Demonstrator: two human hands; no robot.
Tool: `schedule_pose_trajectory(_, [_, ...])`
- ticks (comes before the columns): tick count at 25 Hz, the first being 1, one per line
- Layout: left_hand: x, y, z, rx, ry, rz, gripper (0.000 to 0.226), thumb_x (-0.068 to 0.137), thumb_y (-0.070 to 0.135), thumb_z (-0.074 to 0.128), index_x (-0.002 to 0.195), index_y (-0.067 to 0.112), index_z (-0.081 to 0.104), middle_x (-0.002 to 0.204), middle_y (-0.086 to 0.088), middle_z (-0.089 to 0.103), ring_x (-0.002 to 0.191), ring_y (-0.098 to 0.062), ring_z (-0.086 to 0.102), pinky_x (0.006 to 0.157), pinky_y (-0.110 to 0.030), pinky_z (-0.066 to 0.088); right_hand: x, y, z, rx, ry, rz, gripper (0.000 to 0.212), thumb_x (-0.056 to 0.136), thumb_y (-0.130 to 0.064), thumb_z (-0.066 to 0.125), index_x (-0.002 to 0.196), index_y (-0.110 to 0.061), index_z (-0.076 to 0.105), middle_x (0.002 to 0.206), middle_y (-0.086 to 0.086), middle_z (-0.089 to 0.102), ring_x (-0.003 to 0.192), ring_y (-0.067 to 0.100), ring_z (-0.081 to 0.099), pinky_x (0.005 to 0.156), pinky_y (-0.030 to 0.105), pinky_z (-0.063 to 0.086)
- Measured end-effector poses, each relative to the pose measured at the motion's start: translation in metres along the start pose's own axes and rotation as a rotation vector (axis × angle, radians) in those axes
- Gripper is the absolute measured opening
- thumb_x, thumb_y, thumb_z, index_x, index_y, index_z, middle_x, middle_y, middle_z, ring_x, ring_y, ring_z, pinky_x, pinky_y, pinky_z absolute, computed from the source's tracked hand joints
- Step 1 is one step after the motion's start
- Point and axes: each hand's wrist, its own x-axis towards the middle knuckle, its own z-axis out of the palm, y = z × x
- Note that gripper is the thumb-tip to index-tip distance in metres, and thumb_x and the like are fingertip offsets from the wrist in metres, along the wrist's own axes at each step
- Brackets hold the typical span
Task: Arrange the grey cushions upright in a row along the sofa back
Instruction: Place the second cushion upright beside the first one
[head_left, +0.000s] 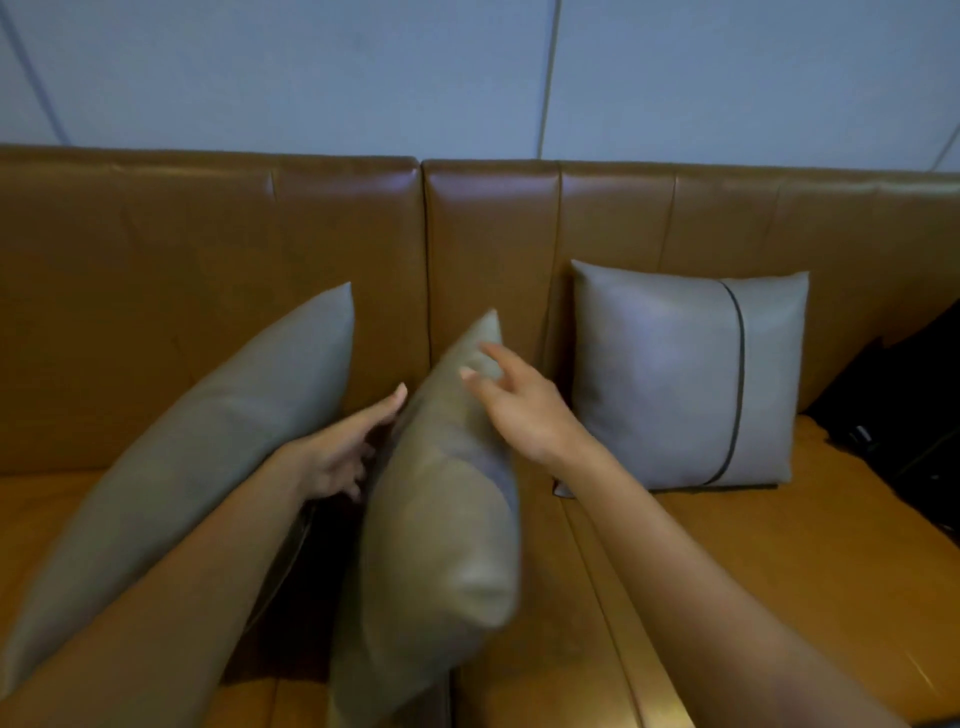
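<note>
Three grey cushions are on the tan leather sofa. The right cushion (680, 374) stands upright against the sofa back (488, 244). The left cushion (208, 447) leans edge-on, tilted to the left. The middle cushion (441, 514) stands on edge between my hands, turned sideways and blurred. My left hand (343, 452) lies flat against its left face, fingers extended. My right hand (514, 400) has its fingers spread at the cushion's top corner, touching it lightly.
A black bag (904, 415) sits on the seat (779, 561) at the far right, beside the upright cushion. A pale blue panelled wall (467, 73) rises behind the sofa.
</note>
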Motion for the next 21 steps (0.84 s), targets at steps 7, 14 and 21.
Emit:
schedule_pose_trajectory(7, [-0.039,0.037,-0.050,0.185,0.030,0.231,0.134,0.030,0.085,0.075,0.144,0.024,0.043,0.137,0.009,0.052,0.118,-0.010,0.055,0.095,-0.029,0.041,-0.041,-0.003,0.148,-0.198,-0.202,-0.454,0.054,0.106,-0.044,0.022,0.158,-0.034,0.012,0.169,0.001,-0.003,0.153,0.012,-0.012,0.120,0.036,-0.014])
schedule_pose_trajectory(14, [-0.037,0.024,-0.084,0.419,0.080,0.094,0.142,0.035,0.078,0.083,0.154,0.035,0.019,0.148,0.002,0.042,0.128,-0.026,0.050,0.110,-0.053,0.038,-0.048,0.122,0.193,0.183,0.011,0.290,0.070,0.089,-0.072,0.011,0.153,-0.046,0.000,0.169,-0.002,0.000,0.154,0.015,0.000,0.123,0.036,0.002])
schedule_pose_trajectory(21, [-0.033,0.034,-0.060,0.424,0.091,0.111,0.139,0.030,0.057,0.090,0.150,0.030,0.026,0.137,0.003,0.048,0.122,-0.025,0.051,0.107,-0.049,0.040,-0.049,0.158,0.206,0.906,0.122,0.734,0.086,0.079,-0.085,0.034,0.143,-0.029,0.052,0.139,0.002,0.062,0.125,0.026,0.057,0.109,0.051,0.043])
